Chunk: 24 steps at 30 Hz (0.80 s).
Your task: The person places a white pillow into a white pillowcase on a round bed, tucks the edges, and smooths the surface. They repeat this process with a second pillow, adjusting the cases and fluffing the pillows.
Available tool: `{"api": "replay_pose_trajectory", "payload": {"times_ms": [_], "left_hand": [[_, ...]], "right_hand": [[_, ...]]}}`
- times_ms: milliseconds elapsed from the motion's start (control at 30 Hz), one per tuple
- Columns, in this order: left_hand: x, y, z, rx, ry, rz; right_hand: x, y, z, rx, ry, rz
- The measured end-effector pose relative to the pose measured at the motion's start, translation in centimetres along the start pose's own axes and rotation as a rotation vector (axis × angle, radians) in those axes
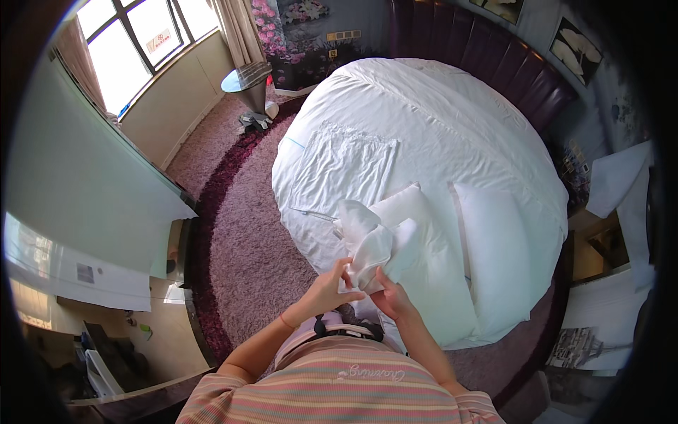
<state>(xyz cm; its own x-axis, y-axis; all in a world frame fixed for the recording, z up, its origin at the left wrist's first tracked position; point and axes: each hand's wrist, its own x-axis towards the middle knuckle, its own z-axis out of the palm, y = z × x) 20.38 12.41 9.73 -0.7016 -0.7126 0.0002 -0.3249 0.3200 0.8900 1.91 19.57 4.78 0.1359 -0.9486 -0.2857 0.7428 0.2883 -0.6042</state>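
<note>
My right hand [391, 298] grips the lower edge of a bunched white cloth [371, 246], thin and possibly a pillowcase, held up before my waist. Curved at the cloth's left edge is my left hand [335, 286], its thumb and fingers apart; whether it pinches the fabric cannot be made out. Just beyond the hands, a white pillow [431, 254] lies on the near side of a round bed [450, 127] with a white cover. A second white pillow [495, 249] rests to its right. A flat, wrinkled white pillowcase [344, 167] is spread farther left on the bed.
A dark purple padded headboard [476, 47] curves behind the bed. Left of the bed, a cone-shaped side table [249, 87] stands on a purple shag carpet [254, 238]. White sheets hang at the left [85, 175] and right [619, 180] rims. A window [143, 42] is at upper left.
</note>
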Motion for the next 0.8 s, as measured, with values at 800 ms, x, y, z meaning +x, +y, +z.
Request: {"api": "replay_pose_trajectory", "payload": {"times_ms": [800], "left_hand": [[1.7, 3.6, 0.4, 0.476, 0.571, 0.135]], "right_hand": [[-0.8, -2.8, 2.0, 0.360, 0.104, 0.013]]}}
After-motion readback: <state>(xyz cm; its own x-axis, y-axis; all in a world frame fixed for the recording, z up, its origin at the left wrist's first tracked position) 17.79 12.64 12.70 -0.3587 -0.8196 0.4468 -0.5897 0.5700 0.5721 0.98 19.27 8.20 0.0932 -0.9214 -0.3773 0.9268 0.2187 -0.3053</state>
